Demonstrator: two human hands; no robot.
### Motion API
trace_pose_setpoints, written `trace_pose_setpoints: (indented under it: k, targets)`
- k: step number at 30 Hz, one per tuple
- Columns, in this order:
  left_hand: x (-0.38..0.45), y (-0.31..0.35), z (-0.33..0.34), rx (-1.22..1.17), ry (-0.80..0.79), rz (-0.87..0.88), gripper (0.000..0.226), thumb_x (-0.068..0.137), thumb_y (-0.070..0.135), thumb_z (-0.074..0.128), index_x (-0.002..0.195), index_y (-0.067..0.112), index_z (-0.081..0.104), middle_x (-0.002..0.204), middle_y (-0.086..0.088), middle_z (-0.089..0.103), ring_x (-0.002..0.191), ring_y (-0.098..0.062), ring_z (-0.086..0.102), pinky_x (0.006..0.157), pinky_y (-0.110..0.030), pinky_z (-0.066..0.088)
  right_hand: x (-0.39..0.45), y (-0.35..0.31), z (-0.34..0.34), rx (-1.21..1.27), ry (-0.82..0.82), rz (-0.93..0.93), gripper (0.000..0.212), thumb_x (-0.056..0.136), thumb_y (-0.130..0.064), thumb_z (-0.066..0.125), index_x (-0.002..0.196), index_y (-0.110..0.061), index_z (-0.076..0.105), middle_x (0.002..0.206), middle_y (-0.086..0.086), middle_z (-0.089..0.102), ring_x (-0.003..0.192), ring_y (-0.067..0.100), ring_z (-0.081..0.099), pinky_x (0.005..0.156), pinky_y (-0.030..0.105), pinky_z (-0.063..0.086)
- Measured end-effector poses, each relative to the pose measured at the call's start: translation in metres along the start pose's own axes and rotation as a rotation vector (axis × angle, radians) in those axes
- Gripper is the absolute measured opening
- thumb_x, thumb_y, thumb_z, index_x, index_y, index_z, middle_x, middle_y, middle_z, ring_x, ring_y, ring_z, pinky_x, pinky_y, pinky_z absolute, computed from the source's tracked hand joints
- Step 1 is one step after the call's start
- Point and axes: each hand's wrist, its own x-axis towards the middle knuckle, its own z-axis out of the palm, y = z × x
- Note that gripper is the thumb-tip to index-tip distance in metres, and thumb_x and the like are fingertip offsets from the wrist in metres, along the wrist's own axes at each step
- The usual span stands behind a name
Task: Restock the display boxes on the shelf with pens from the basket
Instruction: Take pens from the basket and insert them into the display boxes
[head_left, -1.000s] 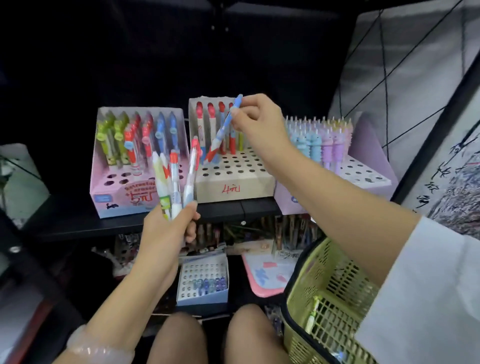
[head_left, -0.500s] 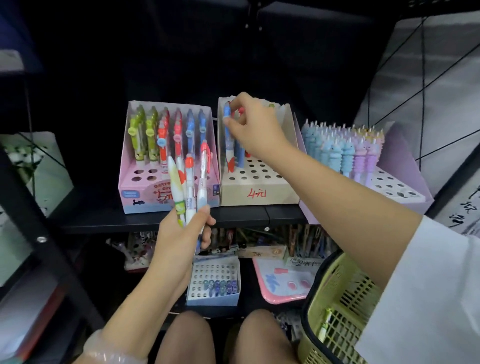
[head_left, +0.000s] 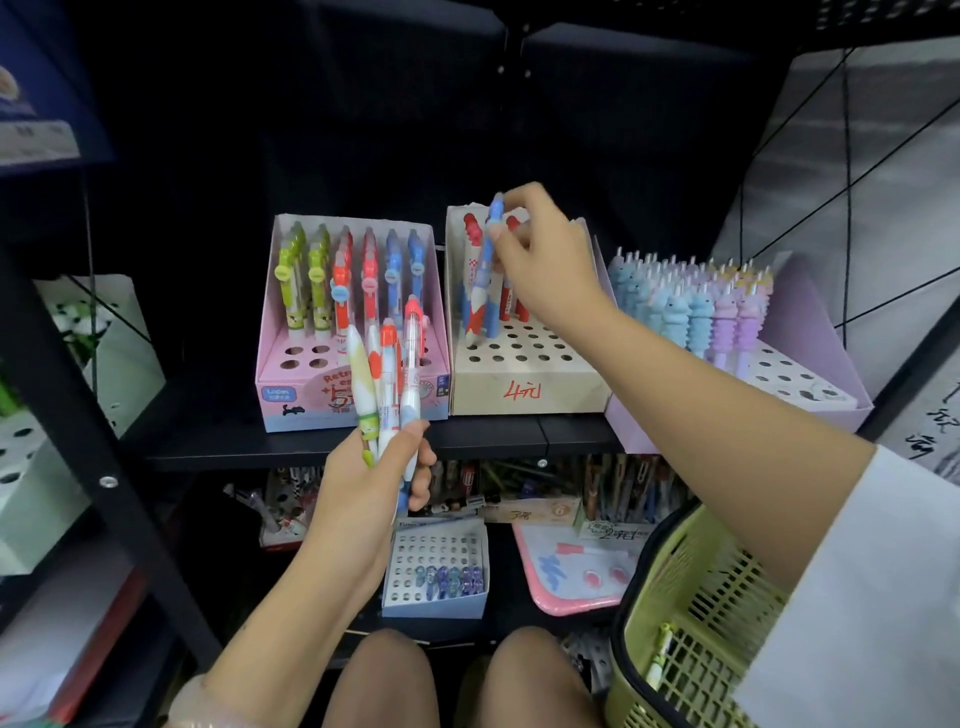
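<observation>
Centre frame, on a black shelf (head_left: 498, 434): three display boxes in a row. Above the middle one, a tan cardboard box (head_left: 524, 384) marked in red on its front, right hand (head_left: 543, 265) pinching the top of a blue pen (head_left: 485, 270) between thumb and fingertips, pen upright and slightly tilted, lower end at the back rows of holes beside a few red and white pens already standing there; impossible to tell whether the tip is seated in a hole. Lower centre, left hand (head_left: 374, 475) gripping a bunch of pens (head_left: 387, 374), four or so, fanned upward in front of the pink box (head_left: 291, 374), which holds green, red and blue pens in its back rows with open holes in front. At right, a lilac box (head_left: 815, 395) crowded with pale blue and purple character pens, front holes bare. Lower right corner, a yellow-green plastic basket (head_left: 691, 613) with at least one pen visible against its mesh wall, partly hidden by a white sleeve (head_left: 862, 597). Below the shelf, a small white tray (head_left: 434, 605) with a short row of blue and purple pieces, next to a pink-edged board (head_left: 566, 597). Bare knees at bottom centre.
</observation>
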Motion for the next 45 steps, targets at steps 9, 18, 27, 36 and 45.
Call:
trace_pose_setpoints:
  k: [9,18,27,36,45]
  targets:
    - [0.006,0.005,0.002,0.024,0.026,0.033,0.009,0.092,0.016,0.053,0.086,0.016,0.059,0.055,0.006,0.055,0.043,-0.007,0.041,0.038,-0.019,0.034,-0.006,0.009,-0.02,0.293,-0.006,0.088,0.01,0.097,-0.015,0.045,0.105,-0.022,0.048,0.08,0.001,0.067,0.066,0.006,0.064,0.069,0.023,0.055]
    - [0.007,0.014,-0.021,0.015,0.128,0.105,0.009,0.093,0.017,0.053,0.085,0.013,0.057,0.053,0.009,0.053,0.042,-0.006,0.041,0.038,-0.017,0.034,-0.001,-0.021,0.022,0.227,-0.068,-0.02,0.009,0.096,-0.017,0.048,0.103,-0.021,0.044,0.081,0.018,0.067,0.075,0.025,0.066,0.076,0.046,0.055]
    - [0.006,0.011,-0.033,0.049,0.073,0.116,0.006,0.09,0.02,0.056,0.089,0.015,0.06,0.055,0.007,0.053,0.043,-0.006,0.041,0.039,-0.018,0.035,-0.01,-0.012,0.057,-0.009,-0.27,-0.066,0.012,0.096,-0.021,0.049,0.107,-0.018,0.044,0.065,0.009,0.06,0.055,0.021,0.055,0.049,0.027,0.044]
    - [0.004,0.009,-0.04,0.058,0.054,0.104,0.021,0.086,0.026,0.059,0.067,0.03,0.067,0.056,0.003,0.052,0.045,-0.008,0.041,0.041,-0.018,0.036,-0.007,-0.011,0.06,0.07,-0.191,-0.06,0.015,0.095,-0.018,0.051,0.109,-0.012,0.052,0.07,-0.011,0.05,0.061,0.003,0.048,0.055,0.007,0.041]
    - [0.003,0.012,-0.032,0.044,0.057,0.092,0.006,0.089,0.019,0.056,0.091,0.016,0.061,0.056,0.006,0.053,0.045,-0.007,0.041,0.039,-0.018,0.035,-0.017,-0.016,0.06,-0.012,-0.223,-0.029,0.021,0.094,-0.022,0.052,0.113,-0.014,0.048,0.078,0.0,0.063,0.071,0.016,0.063,0.06,0.017,0.046]
